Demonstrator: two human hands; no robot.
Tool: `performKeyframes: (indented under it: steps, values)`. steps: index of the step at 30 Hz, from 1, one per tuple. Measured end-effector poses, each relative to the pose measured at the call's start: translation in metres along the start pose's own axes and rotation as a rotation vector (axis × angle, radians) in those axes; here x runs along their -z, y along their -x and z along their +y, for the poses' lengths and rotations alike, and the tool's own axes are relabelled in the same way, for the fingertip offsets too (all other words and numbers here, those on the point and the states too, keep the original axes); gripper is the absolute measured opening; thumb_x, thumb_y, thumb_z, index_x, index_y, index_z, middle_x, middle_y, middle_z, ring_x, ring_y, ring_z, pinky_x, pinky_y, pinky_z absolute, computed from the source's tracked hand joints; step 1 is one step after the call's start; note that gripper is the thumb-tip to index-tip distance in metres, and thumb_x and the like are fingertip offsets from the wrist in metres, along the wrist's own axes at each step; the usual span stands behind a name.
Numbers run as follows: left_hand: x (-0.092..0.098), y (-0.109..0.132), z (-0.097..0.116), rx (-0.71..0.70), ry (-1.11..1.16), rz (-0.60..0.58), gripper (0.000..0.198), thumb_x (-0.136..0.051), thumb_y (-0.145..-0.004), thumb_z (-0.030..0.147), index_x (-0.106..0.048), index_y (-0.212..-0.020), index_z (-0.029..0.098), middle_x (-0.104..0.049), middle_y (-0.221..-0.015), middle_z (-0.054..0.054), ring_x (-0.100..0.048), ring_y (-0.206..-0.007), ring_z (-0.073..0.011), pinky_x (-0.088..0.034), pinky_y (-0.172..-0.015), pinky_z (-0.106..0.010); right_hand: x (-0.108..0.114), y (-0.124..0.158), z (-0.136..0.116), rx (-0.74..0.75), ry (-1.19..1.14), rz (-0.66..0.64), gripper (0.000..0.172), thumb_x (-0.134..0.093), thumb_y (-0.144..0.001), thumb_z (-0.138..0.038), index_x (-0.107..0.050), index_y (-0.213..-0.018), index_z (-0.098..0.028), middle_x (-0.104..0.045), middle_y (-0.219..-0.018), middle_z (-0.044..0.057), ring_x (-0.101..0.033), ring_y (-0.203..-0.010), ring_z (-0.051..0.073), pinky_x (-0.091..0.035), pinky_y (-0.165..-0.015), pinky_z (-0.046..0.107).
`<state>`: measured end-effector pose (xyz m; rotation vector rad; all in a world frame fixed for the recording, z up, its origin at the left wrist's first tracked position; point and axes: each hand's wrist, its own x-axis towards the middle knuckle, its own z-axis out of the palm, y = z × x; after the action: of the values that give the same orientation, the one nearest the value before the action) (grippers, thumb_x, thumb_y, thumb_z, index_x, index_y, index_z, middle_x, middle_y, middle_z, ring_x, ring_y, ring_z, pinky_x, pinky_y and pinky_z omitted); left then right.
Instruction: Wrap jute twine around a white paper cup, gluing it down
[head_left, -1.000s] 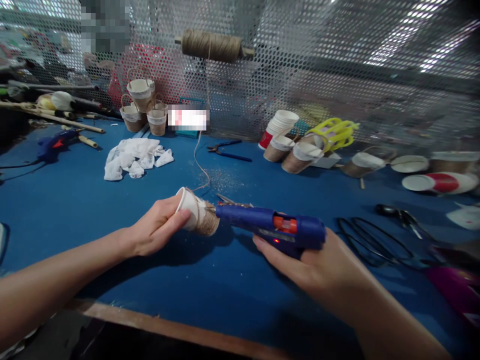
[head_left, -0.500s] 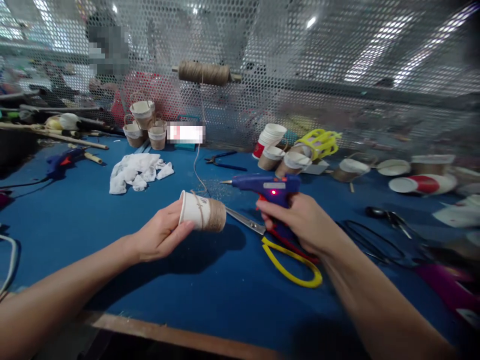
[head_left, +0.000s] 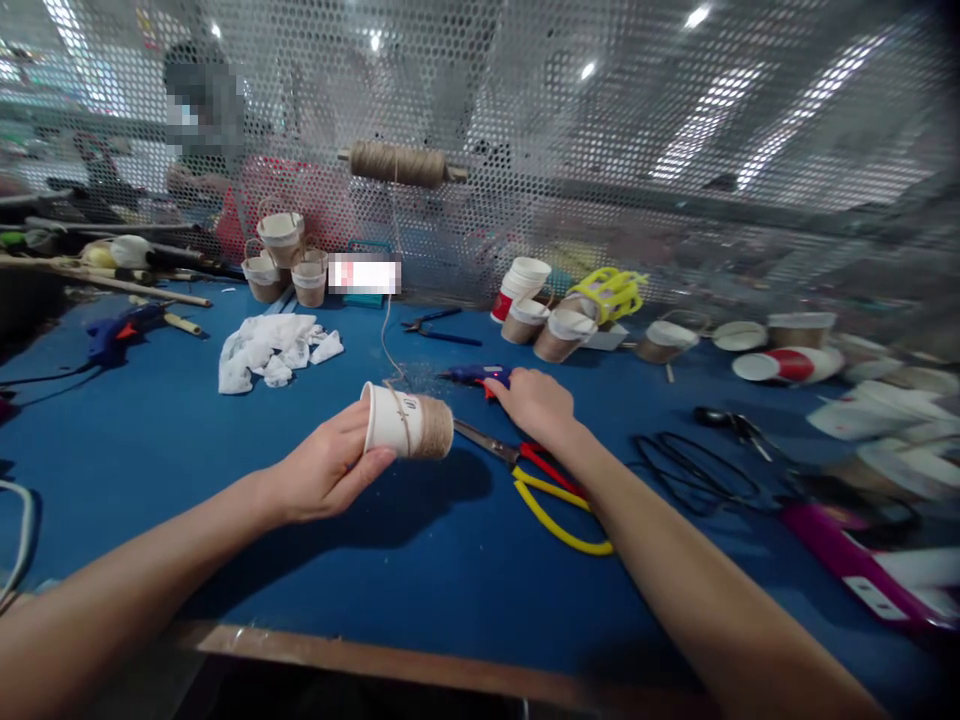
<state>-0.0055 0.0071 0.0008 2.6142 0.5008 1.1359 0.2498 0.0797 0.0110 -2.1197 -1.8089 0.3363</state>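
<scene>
My left hand [head_left: 330, 462] is closed on a white paper cup [head_left: 386, 420] that lies on its side in the air, its base to the right. Brown twine is wound round the base end, and a loose strand crosses the white part. My right hand [head_left: 541, 405] grips a blue glue gun [head_left: 474, 374] with a red trigger, low over the table beyond the cup, nozzle to the left. Whether the gun touches the table I cannot tell. Scissors [head_left: 551, 490] with yellow and red handles lie under my right forearm, their blades partly behind the cup.
Behind the table, a twine spool [head_left: 397, 163] hangs before a perforated metal screen [head_left: 600, 130]. White cloth [head_left: 266, 350], pliers [head_left: 442, 332] and a second glue gun [head_left: 120, 335] lie on the blue table [head_left: 300, 590]. Twine-wrapped cups [head_left: 566, 333] stand at the back; a purple power strip [head_left: 862, 570] is at right.
My right hand has moved away and left with the glue gun, lowering it toward the table behind the scissors. My left hand keeps the cup nearly where it was. The view has shifted slightly right.
</scene>
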Motion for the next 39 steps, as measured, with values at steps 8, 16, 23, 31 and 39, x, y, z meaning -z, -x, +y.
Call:
performKeyframes:
  steps: [8,16,23,31,39]
  values:
    - [-0.003,0.000,0.008,-0.073,-0.018,-0.101,0.017,-0.039,-0.084,0.011,-0.055,-0.088,0.009,-0.062,-0.083,-0.012,-0.056,-0.084,-0.0214,-0.043,-0.089,-0.043,0.020,0.048,-0.057,0.436,-0.421,-0.648,0.062,-0.022,-0.087,-0.059,-0.070,-0.083,-0.019,-0.068,-0.093,0.005,-0.058,-0.088,0.018,-0.041,-0.082,0.031]
    - [-0.001,0.000,0.012,0.033,0.131,-0.139,0.019,-0.036,-0.086,0.012,-0.055,-0.090,0.010,-0.061,-0.089,-0.012,-0.054,-0.087,-0.0206,-0.044,-0.085,-0.037,0.008,0.059,-0.065,0.298,-1.053,-0.651,0.023,-0.072,-0.063,-0.038,-0.066,-0.074,-0.018,-0.062,-0.070,-0.002,-0.052,-0.065,0.009,-0.039,-0.063,0.023]
    - [0.001,0.002,0.013,0.424,0.401,-0.098,0.028,-0.030,-0.091,0.024,-0.055,-0.083,0.012,-0.060,-0.082,-0.005,-0.054,-0.073,-0.0147,-0.046,-0.070,-0.027,0.026,0.069,-0.064,0.345,-0.979,-0.382,0.018,-0.067,-0.069,-0.036,-0.064,-0.066,-0.018,-0.062,-0.065,-0.003,-0.052,-0.062,0.009,-0.039,-0.064,0.023]
    - [-0.003,-0.001,0.019,0.076,0.256,-0.167,0.030,-0.029,-0.091,0.023,-0.055,-0.079,0.012,-0.061,-0.078,-0.011,-0.053,-0.078,-0.0188,-0.045,-0.077,-0.035,0.000,0.064,-0.055,0.334,-0.803,-0.877,0.061,-0.030,-0.082,-0.063,-0.071,-0.076,-0.019,-0.069,-0.081,0.006,-0.058,-0.084,0.017,-0.040,-0.080,0.031]
    - [-0.001,-0.002,0.020,0.131,0.329,-0.171,0.034,-0.029,-0.091,0.024,-0.055,-0.075,0.012,-0.061,-0.076,-0.011,-0.054,-0.076,-0.0181,-0.045,-0.073,-0.032,-0.006,0.072,-0.061,0.132,-1.343,-0.830,0.014,-0.071,-0.066,-0.029,-0.069,-0.074,-0.019,-0.066,-0.089,0.001,-0.056,-0.078,0.009,-0.041,-0.074,0.023]
